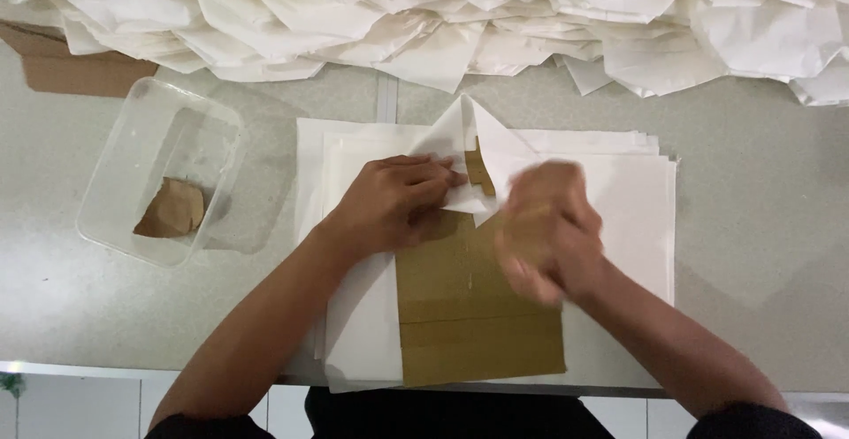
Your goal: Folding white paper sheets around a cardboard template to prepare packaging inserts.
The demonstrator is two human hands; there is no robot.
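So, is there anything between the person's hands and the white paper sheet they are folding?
Nothing visible. The left hand presses directly on the folded white paper sheet; the blurred right hand is over the brown cardboard piece beside it.

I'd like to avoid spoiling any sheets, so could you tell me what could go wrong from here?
The left hand pins a folded white sheet over the brown card, while the right hand is blurred in motion; a fast pass might crease the fold crookedly or tear the thin paper. The stack of white sheets reaches the table edge, so a push towards the person might slide sheets off.
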